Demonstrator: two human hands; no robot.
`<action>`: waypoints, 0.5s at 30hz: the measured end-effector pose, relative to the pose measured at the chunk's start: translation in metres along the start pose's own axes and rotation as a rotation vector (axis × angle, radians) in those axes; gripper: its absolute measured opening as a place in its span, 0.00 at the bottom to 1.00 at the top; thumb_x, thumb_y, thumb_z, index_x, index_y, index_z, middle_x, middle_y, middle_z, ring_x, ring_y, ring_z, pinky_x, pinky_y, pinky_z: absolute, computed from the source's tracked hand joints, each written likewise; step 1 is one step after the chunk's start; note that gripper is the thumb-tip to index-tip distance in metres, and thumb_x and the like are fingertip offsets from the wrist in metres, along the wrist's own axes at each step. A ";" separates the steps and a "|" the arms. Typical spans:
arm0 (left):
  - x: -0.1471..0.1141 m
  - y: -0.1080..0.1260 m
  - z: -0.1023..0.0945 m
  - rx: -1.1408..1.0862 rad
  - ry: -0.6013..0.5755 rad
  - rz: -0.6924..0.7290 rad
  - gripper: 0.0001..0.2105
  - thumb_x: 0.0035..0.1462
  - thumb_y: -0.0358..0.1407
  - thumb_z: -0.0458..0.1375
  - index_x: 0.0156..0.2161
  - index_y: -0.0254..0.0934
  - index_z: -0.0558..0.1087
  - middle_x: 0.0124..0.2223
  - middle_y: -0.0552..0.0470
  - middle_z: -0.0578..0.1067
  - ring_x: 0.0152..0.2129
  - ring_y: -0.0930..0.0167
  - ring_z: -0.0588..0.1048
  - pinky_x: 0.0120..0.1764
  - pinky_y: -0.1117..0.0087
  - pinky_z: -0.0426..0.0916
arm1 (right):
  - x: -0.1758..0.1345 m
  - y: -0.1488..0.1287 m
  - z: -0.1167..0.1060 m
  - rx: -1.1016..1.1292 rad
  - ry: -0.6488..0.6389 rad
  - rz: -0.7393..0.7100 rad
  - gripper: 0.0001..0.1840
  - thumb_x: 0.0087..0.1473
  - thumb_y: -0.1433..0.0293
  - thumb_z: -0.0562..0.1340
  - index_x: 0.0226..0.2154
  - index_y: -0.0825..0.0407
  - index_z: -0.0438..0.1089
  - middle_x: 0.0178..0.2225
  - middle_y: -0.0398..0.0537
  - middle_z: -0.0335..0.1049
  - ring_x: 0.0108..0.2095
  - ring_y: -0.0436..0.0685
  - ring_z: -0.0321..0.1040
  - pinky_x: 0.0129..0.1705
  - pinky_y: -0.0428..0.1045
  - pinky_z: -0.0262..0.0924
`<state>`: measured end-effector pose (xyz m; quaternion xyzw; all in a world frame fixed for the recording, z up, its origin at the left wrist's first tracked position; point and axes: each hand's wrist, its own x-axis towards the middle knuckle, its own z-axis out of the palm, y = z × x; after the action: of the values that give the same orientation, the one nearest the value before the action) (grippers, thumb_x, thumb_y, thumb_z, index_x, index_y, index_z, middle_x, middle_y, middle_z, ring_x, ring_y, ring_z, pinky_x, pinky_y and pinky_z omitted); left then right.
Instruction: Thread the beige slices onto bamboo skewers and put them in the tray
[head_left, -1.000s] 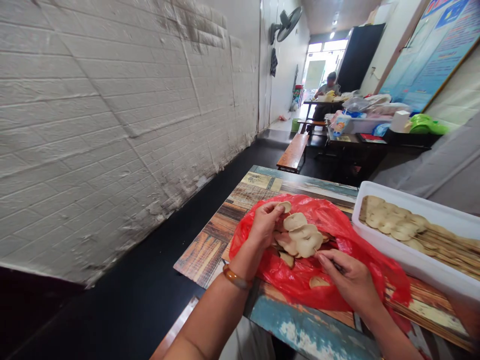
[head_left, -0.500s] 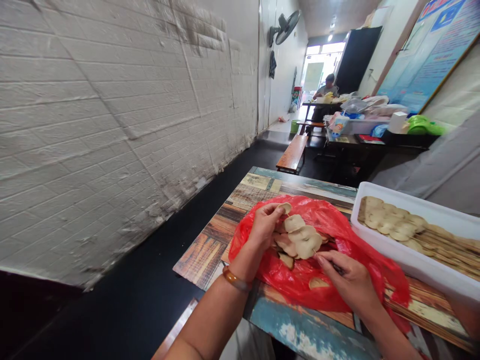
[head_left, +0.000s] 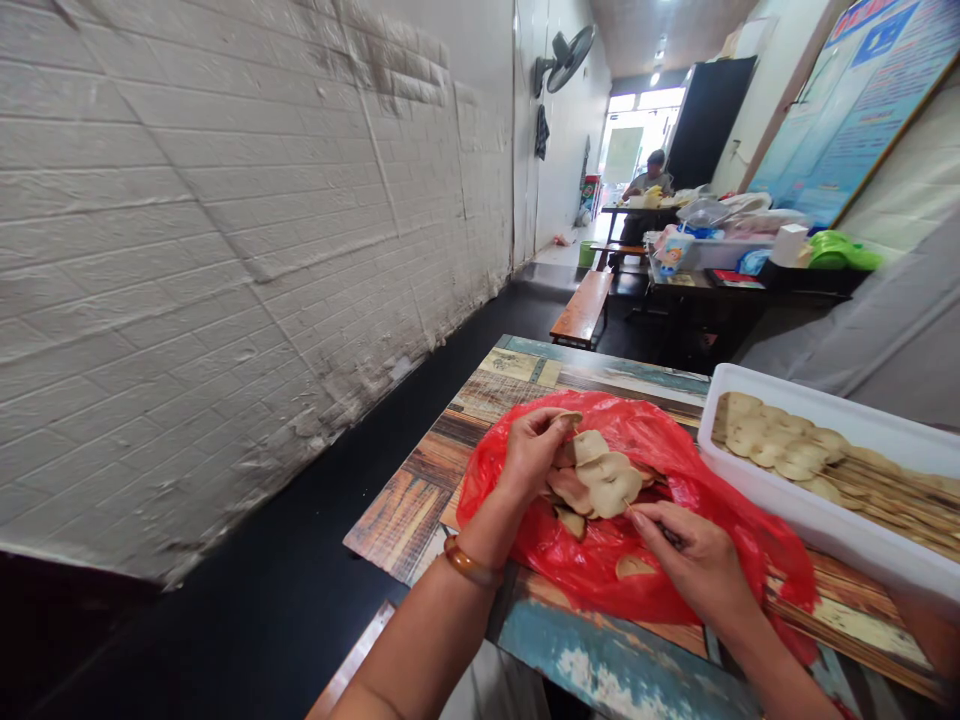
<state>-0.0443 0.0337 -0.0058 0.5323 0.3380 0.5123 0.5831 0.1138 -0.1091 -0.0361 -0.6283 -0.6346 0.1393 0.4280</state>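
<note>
Between thumb and fingers, my left hand (head_left: pixel 531 450) pinches a thin pale round slice (head_left: pixel 571 418), held at the far tip of a skewer. My right hand (head_left: pixel 694 550) is closed on the near end of that thin wooden skewer (head_left: pixel 628 507), most of which is hidden by food. Several pale slices (head_left: pixel 609 484) are threaded along it, overlapping. What the slices are made of I cannot tell. Both hands work above an opened red plastic bag (head_left: pixel 600 590), where more loose slices (head_left: pixel 571 522) lie under the skewer.
A white plastic tub (head_left: pixel 832 392) at the right holds rows of skewered slices (head_left: pixel 780 436). Bare sticks (head_left: pixel 847 640) lie by the bag on the patterned table (head_left: pixel 420 500). Beyond are a bench (head_left: pixel 583 305), a cluttered table (head_left: pixel 697 280) and a seated person (head_left: pixel 654 177).
The slice in my left hand has tipped slightly and shows more edge-on. My right hand keeps its grip on the skewer, almost unmoved. The whole view has shifted a little.
</note>
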 end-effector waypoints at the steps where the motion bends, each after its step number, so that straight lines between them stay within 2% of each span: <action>1: 0.000 -0.001 0.000 0.017 -0.011 0.017 0.07 0.48 0.35 0.61 0.32 0.34 0.79 0.32 0.48 0.77 0.29 0.72 0.72 0.33 0.74 0.65 | 0.000 0.001 0.000 -0.001 -0.003 0.000 0.15 0.57 0.61 0.56 0.31 0.51 0.76 0.32 0.49 0.78 0.33 0.58 0.75 0.37 0.51 0.68; 10: -0.001 -0.003 0.003 0.101 -0.027 0.040 0.08 0.47 0.36 0.62 0.32 0.34 0.79 0.34 0.47 0.78 0.32 0.69 0.74 0.35 0.72 0.66 | -0.001 -0.002 0.000 0.008 0.009 0.005 0.15 0.58 0.61 0.56 0.31 0.50 0.75 0.33 0.48 0.78 0.34 0.57 0.74 0.37 0.50 0.68; 15: -0.002 -0.001 0.004 -0.036 -0.015 -0.051 0.11 0.45 0.38 0.64 0.34 0.34 0.78 0.31 0.50 0.77 0.25 0.74 0.70 0.29 0.74 0.62 | -0.001 -0.003 0.001 0.007 0.011 -0.004 0.16 0.58 0.61 0.55 0.31 0.51 0.75 0.32 0.50 0.77 0.34 0.58 0.74 0.37 0.51 0.67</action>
<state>-0.0410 0.0310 -0.0061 0.5167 0.3379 0.4993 0.6079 0.1111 -0.1106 -0.0350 -0.6261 -0.6331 0.1374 0.4340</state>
